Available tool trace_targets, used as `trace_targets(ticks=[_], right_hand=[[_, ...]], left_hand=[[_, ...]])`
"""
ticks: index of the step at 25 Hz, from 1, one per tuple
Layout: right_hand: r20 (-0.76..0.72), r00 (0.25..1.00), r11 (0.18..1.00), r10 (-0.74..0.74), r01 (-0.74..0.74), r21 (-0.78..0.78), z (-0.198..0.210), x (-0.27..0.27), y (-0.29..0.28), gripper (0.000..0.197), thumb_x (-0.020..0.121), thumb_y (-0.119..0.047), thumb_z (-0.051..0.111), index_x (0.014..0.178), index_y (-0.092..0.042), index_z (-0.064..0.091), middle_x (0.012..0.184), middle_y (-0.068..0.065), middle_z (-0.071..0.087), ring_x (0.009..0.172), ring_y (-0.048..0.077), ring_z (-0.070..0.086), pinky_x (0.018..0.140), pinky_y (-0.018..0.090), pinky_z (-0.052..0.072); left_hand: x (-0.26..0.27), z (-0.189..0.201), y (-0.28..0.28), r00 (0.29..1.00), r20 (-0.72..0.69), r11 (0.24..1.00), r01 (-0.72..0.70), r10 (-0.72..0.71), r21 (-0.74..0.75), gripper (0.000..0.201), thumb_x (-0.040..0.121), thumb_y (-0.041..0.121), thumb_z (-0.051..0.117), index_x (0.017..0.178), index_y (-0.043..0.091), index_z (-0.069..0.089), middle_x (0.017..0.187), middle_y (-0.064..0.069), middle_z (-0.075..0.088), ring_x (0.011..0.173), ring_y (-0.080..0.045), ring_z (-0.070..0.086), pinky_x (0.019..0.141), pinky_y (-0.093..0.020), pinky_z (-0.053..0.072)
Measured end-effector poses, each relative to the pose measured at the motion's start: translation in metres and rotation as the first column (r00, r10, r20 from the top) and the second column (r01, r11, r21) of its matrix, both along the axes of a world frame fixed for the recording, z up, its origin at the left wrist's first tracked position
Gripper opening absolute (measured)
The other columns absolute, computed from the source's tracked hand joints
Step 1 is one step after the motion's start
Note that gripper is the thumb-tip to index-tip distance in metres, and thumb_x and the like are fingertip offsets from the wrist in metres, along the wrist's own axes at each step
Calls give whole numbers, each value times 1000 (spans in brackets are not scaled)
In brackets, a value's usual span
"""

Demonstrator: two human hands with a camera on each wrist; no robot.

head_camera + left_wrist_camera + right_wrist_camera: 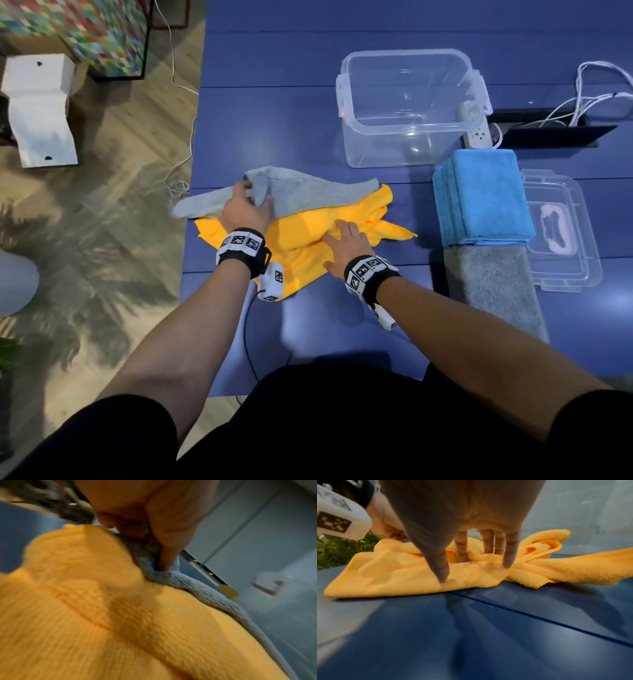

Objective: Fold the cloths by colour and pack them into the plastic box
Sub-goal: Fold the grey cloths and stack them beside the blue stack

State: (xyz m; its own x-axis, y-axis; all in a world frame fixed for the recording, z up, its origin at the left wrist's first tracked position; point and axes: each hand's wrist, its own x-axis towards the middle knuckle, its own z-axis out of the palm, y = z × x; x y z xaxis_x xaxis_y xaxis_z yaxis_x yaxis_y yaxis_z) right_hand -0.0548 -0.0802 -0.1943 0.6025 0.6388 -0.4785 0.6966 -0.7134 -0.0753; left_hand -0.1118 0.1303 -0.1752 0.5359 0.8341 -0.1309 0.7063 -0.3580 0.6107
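A crumpled yellow cloth [308, 240] lies on the blue table [274, 120], with a loose grey cloth [308, 197] draped over its far side. My left hand [251, 205] grips a bunched fold of the grey cloth [154, 555] between thumb and fingers. My right hand [342, 240] rests flat on the yellow cloth [402, 572], fingers [509, 555] straight and spread. The clear plastic box [409, 106] stands empty beyond the cloths. To the right, folded blue cloths [483, 198] sit stacked above a folded grey cloth [496, 291].
The box's clear lid [561, 233] lies at the right edge beside the stacks. A power strip [479, 135], white cables [589, 99] and a black tray [548, 132] sit behind them. The table's left edge drops to a wooden floor [102, 205] with a white stand [37, 109].
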Motion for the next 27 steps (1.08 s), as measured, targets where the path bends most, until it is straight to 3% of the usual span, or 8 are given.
trace_targets(ticks=[6, 10, 13, 16, 18, 20, 24, 27], right_hand=[[-31, 998, 995, -45, 42, -96, 10, 20, 35, 76, 86, -41, 61, 150, -25, 23, 159, 16, -4, 146, 36, 3, 113, 49, 22], [-241, 958, 984, -153, 170, 48, 14, 35, 31, 66, 88, -37, 61, 147, -27, 33, 161, 11, -3, 149, 29, 3, 115, 43, 26], [-471, 773, 582, -425, 632, 512, 26, 43, 11, 40, 78, -44, 74, 108, -24, 57, 136, 6, 47, 126, 25, 47, 100, 40, 44], [-670, 545, 181, -504, 825, 535, 44, 60, -14, 102, 58, -42, 89, 141, -22, 33, 145, 6, 40, 131, 24, 43, 103, 42, 43], [-781, 469, 229, -413, 883, 409, 48, 75, -33, 135, 51, -37, 93, 153, -22, 7, 155, 8, 28, 140, 23, 33, 109, 44, 37], [-865, 392, 316, -313, 902, 294, 51, 80, -49, 131, 44, -33, 93, 151, -16, 20, 138, 11, 49, 123, 25, 49, 102, 40, 41], [-977, 206, 380, -46, 909, 174, 77, 51, -80, 21, 84, -19, 65, 103, -12, 66, 86, 1, 73, 79, 14, 66, 86, 36, 47], [-983, 185, 390, -17, 906, 164, 77, 35, -109, 18, 93, -18, 59, 101, -5, 69, 101, 12, 73, 90, 22, 69, 89, 37, 53]], left_hand=[[8, 53, -21, 948, 261, 969, 130, -184, 211, 34, 89, 46, 54, 86, 14, 64, 71, -3, 64, 73, -31, 59, 82, -46, 47], [2, 99, -29, 798, 500, 926, 181, -335, 331, 24, 92, 37, 62, 93, 15, 72, 89, -1, 56, 89, -26, 56, 81, -39, 46], [1, 135, -45, 689, 630, 931, 314, -358, 186, 19, 97, 28, 57, 107, 15, 67, 97, 2, 62, 93, -20, 62, 83, -40, 52], [0, 168, -79, 622, 702, 829, 553, -348, -80, 10, 99, 24, 54, 105, 23, 62, 92, 2, 69, 81, -28, 67, 75, -52, 55], [-2, 189, -102, 581, 760, 756, 626, -291, -189, 10, 97, 19, 55, 103, 22, 63, 89, 7, 71, 79, -24, 68, 74, -45, 56], [-5, 203, -120, 535, 822, 662, 690, -194, -293, 13, 94, 14, 53, 103, 15, 62, 91, 8, 71, 88, -15, 65, 83, -33, 53], [-3, 208, -131, 537, 844, 521, 726, -21, -449, 15, 94, 7, 51, 104, 7, 62, 91, -1, 73, 86, -17, 67, 82, -31, 53], [6, 186, -126, 670, 742, 657, 571, -26, -492, 9, 97, 9, 55, 102, 10, 62, 89, 1, 72, 83, -14, 68, 80, -31, 54]])
